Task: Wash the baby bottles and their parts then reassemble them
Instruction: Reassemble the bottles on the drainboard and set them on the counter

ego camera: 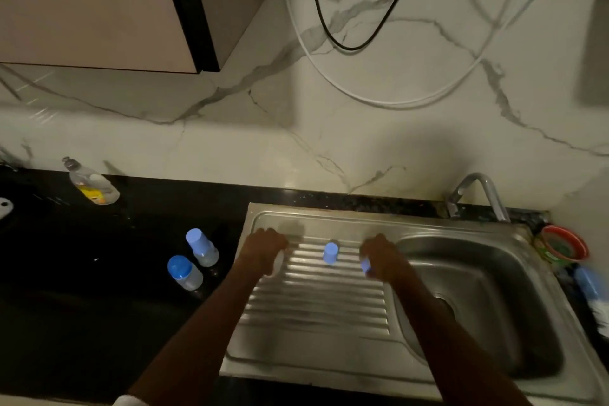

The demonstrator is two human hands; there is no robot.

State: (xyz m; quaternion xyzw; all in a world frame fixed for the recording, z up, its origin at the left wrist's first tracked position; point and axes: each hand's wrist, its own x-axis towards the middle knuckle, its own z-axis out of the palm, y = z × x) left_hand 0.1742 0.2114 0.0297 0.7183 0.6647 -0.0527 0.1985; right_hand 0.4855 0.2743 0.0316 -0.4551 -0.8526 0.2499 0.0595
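Both my hands hover over the drainboard: left hand grips a clear bottle, right hand a blue ring; no writing legible.

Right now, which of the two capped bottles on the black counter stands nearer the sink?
The farther-back bottle, with the taller, paler blue cap; the other bottle stands left, nearer the camera.

A home kitchen: steel sink with tap, black counter, marble backsplash, dish soap.
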